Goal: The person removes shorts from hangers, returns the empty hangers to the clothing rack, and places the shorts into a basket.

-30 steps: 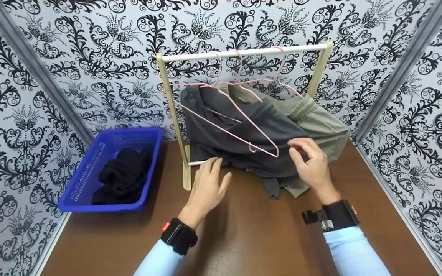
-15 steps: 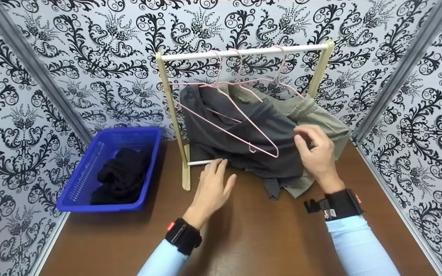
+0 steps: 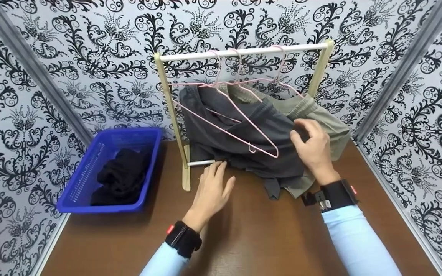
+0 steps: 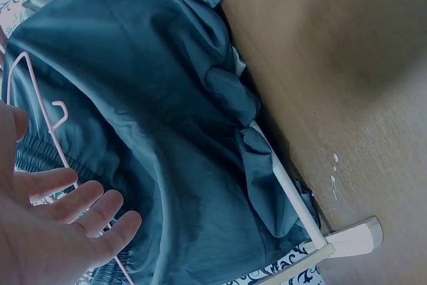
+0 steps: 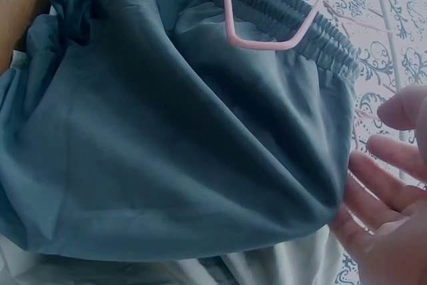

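Dark grey shorts point(image 3: 282, 163) with an elastic waistband hang in folds on the rack. In front of them dangles a pink hanger point(image 5: 260, 45), one small side hook visible. Pale olive shorts point(image 3: 330, 128) hang behind, to the right. My left hand point(image 3: 211, 191) hovers low, fingers spread and relaxed, near the rack's lower white bar point(image 4: 293, 195); it grips nothing. Beside the right edge of the dark shorts is my right hand point(image 3: 315, 147), thumb and fingers apart. In the right wrist view its fingers point(image 5: 363, 198) lie against or very near the cloth; contact is unclear.
A blue basket point(image 3: 102, 208) holding crumpled black clothing point(image 3: 123, 176) stands to the left. The rack's top rail point(image 3: 194, 56) carries several pink hangers. Patterned walls point(image 3: 25, 115) enclose the brown table point(image 3: 259, 237).
My right hand has moved up along the right side of the dark shorts. My left hand has shifted slightly right. The basket, rack and hangers look unchanged.
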Available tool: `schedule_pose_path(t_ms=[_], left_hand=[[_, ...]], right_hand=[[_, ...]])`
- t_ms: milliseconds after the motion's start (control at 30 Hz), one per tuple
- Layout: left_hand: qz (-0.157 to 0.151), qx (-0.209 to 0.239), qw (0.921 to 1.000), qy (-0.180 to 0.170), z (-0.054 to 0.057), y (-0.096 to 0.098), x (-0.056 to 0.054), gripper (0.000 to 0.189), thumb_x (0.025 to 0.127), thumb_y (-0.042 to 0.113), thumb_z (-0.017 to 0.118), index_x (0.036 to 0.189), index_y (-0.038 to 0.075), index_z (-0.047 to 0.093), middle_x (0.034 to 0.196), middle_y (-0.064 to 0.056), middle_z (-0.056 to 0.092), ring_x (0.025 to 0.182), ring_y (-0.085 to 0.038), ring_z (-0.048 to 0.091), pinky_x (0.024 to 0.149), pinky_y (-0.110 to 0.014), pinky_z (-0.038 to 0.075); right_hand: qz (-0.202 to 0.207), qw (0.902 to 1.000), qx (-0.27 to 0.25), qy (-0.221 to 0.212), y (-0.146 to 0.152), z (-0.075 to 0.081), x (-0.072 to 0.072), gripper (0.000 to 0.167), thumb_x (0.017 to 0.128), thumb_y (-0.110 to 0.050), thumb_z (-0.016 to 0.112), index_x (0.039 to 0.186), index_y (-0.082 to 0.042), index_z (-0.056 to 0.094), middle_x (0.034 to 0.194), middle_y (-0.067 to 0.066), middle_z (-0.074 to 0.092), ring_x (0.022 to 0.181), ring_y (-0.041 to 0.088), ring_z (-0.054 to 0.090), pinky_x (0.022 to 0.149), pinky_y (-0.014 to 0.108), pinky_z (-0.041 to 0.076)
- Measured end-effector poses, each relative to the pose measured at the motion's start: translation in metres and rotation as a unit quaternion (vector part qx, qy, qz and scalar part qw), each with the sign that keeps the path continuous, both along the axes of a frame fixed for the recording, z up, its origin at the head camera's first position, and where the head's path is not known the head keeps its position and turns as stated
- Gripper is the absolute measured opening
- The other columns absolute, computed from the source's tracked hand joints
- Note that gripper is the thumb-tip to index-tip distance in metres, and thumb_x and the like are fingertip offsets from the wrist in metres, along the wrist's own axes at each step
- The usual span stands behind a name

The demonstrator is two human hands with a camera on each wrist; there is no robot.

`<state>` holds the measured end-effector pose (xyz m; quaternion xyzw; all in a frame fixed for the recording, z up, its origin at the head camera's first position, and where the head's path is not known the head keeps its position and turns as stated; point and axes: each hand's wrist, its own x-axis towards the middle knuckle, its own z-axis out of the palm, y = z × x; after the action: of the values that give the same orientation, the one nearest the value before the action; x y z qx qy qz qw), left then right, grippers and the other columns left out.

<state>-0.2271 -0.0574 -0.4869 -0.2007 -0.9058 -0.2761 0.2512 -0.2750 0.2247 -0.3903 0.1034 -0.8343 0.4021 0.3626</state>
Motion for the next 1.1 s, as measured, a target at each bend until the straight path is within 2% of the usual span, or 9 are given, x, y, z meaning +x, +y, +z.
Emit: schedule_pose_path(t_ms=[167, 367, 867, 1100], left_hand=[[0.0, 0.002, 0.9999, 0.014, -0.004, -0.002, 0.001, 0.049, 0.102, 0.03, 0.062, 0.138, -0.003, 0.059, 0.135, -0.021, 0.059, 0.122, -0.039, 0.057, 0.094, -0.056, 0.049], [0.008, -0.003, 1.0, 0.005, -0.005, -0.004, 0.002, 0.049, 0.102, 0.03, 0.062, 0.139, -0.002, 0.058, 0.136, -0.02, 0.058, 0.124, -0.038, 0.056, 0.097, -0.055, 0.049], [0.01, -0.003, 0.9999, 0.004, -0.006, -0.007, 0.004, 0.048, 0.101, 0.028, 0.062, 0.138, -0.003, 0.058, 0.134, -0.02, 0.059, 0.122, -0.039, 0.058, 0.096, -0.054, 0.05], [0.012, -0.01, 0.9998, 0.009, -0.005, -0.009, 0.003, 0.048, 0.1, 0.027, 0.063, 0.137, -0.004, 0.059, 0.132, -0.021, 0.06, 0.12, -0.039, 0.058, 0.097, -0.053, 0.05]], right_hand=[[0.007, 0.9995, 0.006, -0.03, -0.006, 0.001, -0.006, 0.033, 0.09, -0.005, 0.07, 0.122, 0.005, 0.07, 0.12, 0.023, 0.07, 0.116, 0.042, 0.064, 0.106, 0.051, 0.044], [0.008, 0.9981, 0.014, -0.06, -0.009, 0.001, -0.011, 0.034, 0.092, -0.006, 0.066, 0.123, 0.007, 0.068, 0.122, 0.026, 0.07, 0.118, 0.044, 0.064, 0.106, 0.052, 0.045], [0.01, 0.9972, 0.031, -0.067, -0.009, 0.003, -0.018, 0.017, 0.094, -0.002, 0.065, 0.104, 0.008, 0.075, 0.106, 0.026, 0.074, 0.103, 0.049, 0.068, 0.096, 0.056, 0.049], [-0.008, 0.9909, 0.003, -0.134, -0.008, 0.012, -0.014, 0.018, 0.097, -0.008, 0.065, 0.103, 0.007, 0.074, 0.106, 0.027, 0.073, 0.103, 0.047, 0.067, 0.095, 0.055, 0.048]])
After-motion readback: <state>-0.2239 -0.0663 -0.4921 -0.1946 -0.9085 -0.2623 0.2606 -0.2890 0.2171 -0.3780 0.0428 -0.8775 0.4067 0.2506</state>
